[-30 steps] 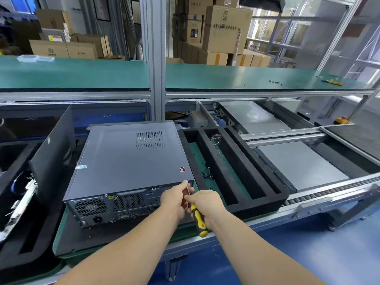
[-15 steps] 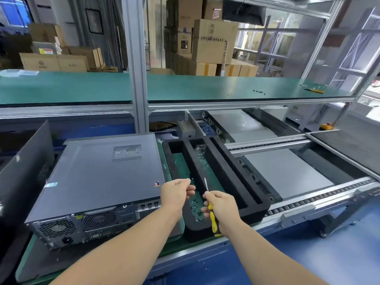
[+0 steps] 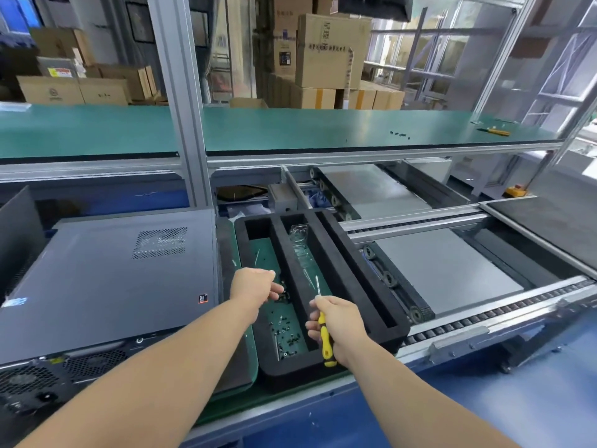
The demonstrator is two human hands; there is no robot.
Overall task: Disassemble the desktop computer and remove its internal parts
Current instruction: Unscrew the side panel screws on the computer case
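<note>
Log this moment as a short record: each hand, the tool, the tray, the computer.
left hand: over the near-left tray compartment, fingertips down by the screws
right hand: grips the screwdriver
screwdriver: yellow-black handle, tip pointing up and away
foam tray: black, right of the computer
computer case: lying flat, cover on

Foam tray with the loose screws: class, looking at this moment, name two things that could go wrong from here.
1. The left hand hovers over the foam tray with fingers curled; a screw dropped from there might bounce among the loose screws or out of the compartment.
2. The screwdriver, gripped by the right hand, points its bare tip toward the tray and near the left hand; a slip could jab.
</note>
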